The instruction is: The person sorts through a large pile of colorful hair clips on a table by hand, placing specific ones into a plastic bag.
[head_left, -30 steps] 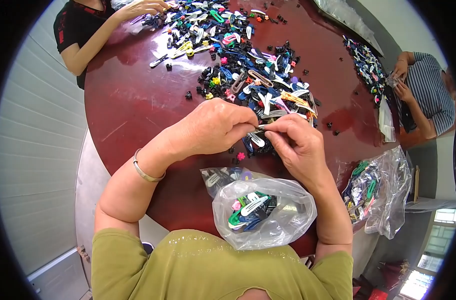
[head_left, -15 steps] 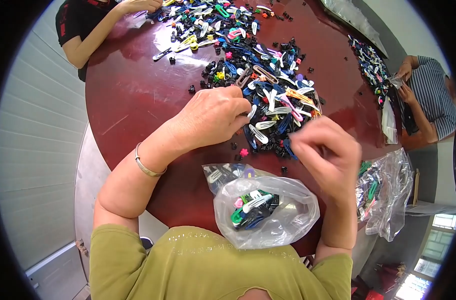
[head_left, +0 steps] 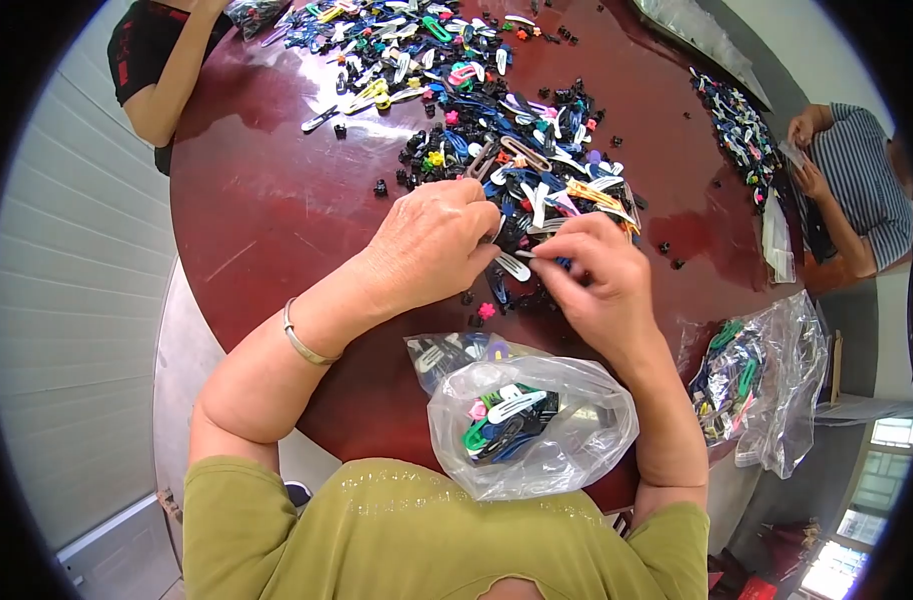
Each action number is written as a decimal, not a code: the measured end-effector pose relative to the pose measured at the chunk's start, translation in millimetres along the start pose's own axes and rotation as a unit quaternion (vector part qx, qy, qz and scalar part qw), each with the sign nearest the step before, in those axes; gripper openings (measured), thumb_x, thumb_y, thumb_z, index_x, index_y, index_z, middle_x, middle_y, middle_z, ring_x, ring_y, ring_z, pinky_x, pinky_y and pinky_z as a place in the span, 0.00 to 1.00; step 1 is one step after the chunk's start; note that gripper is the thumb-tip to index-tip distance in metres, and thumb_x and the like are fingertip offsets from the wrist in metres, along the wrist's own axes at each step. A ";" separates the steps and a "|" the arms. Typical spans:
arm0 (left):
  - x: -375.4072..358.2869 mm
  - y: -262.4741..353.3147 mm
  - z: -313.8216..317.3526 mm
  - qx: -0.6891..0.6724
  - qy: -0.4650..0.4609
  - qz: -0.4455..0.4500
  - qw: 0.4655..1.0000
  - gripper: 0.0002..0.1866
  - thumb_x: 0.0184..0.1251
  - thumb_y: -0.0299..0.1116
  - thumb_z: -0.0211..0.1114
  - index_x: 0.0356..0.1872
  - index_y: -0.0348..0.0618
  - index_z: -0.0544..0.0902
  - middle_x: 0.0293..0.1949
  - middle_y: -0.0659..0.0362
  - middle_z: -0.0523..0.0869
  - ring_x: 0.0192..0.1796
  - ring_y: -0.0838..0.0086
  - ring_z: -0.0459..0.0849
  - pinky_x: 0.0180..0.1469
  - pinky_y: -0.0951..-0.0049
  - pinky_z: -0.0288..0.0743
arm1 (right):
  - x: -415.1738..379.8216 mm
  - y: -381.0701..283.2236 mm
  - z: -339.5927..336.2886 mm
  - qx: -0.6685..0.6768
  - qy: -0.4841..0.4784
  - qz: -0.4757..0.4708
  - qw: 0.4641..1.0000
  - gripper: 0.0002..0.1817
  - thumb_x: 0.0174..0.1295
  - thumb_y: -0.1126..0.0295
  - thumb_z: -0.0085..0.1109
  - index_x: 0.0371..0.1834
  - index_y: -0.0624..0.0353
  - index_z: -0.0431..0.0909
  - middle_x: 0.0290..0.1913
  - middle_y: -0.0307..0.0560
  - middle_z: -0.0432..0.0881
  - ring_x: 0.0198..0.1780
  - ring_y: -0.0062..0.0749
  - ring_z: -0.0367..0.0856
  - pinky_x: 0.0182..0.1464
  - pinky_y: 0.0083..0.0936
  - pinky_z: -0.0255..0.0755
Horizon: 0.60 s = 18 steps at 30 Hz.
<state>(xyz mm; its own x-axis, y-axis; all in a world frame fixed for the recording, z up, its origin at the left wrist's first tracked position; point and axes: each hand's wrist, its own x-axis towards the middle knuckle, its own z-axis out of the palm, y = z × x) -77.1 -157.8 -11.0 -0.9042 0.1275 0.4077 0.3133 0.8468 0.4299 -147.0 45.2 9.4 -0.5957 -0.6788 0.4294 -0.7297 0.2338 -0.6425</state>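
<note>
My left hand [head_left: 432, 235] is closed in a pinch at the near edge of a pile of hair clips [head_left: 542, 195]; a sliver of a white hair clip shows at its fingertips. My right hand [head_left: 602, 280] faces it from the other side, thumb and fingers closed on a small pale hair clip [head_left: 526, 254]. Just below the fingertips lies a white snap clip [head_left: 514, 267]. A pink flower-shaped clip [head_left: 487, 311] rests on the table nearer to me. In front of my chest stands an open clear plastic bag [head_left: 587, 440] with several mixed clips inside.
The round dark red table [head_left: 267, 220] carries more clips [head_left: 397, 40] at the far side. Another clear bag of clips [head_left: 747, 375] lies at right. One person [head_left: 157, 70] sits at far left; another, in a striped shirt [head_left: 862, 170], handles a small bag beside a separate pile [head_left: 737, 130].
My right hand has moved left and inward to the pile, and its fingers have closed on a pale clip. My left hand stays nearly in place. The far-left person's hand has moved up.
</note>
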 end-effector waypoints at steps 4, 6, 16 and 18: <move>-0.8 -2.8 0.0 -0.016 -0.004 -0.004 1.000 0.07 0.53 0.28 0.71 0.30 0.39 0.82 0.34 0.55 0.81 0.41 0.59 0.83 0.44 0.62 0.77 | 0.3 -30.8 -32.7 0.245 0.064 0.190 0.949 0.05 0.58 0.82 0.68 0.36 0.66 0.83 0.35 0.37 0.84 0.33 0.10 0.77 0.34 0.11 0.70; -0.9 -3.5 -0.1 -0.018 -0.002 -0.001 1.000 0.06 0.54 0.28 0.70 0.30 0.39 0.82 0.33 0.55 0.81 0.40 0.59 0.83 0.43 0.62 0.78 | -5.1 -45.5 -50.5 0.299 0.047 0.120 0.945 0.08 0.52 0.84 0.71 0.34 0.65 0.83 0.33 0.41 0.85 0.32 0.17 0.80 0.33 0.14 0.71; 2.7 0.5 -4.8 -0.084 -0.002 -0.008 0.996 0.03 0.54 0.24 0.69 0.27 0.38 0.82 0.30 0.55 0.82 0.33 0.59 0.84 0.38 0.64 0.78 | -0.9 -28.8 -43.4 0.156 -0.006 0.030 0.987 0.10 0.50 0.80 0.71 0.37 0.64 0.86 0.33 0.45 0.84 0.30 0.22 0.80 0.30 0.17 0.71; 4.2 2.1 -6.2 -0.110 -0.013 -0.001 0.994 0.03 0.54 0.24 0.69 0.28 0.38 0.82 0.30 0.55 0.83 0.33 0.61 0.84 0.37 0.65 0.78 | -0.8 -14.8 -27.8 0.104 0.000 0.075 0.992 0.10 0.54 0.78 0.70 0.40 0.64 0.85 0.35 0.44 0.83 0.29 0.20 0.79 0.30 0.17 0.70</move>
<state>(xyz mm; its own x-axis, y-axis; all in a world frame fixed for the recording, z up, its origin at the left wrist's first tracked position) -78.4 -158.6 -3.4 -0.9109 0.1417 0.3876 0.3653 0.7137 0.5976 -145.1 61.6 36.2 -0.6927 -0.6470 0.3186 -0.5474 0.1840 -0.8164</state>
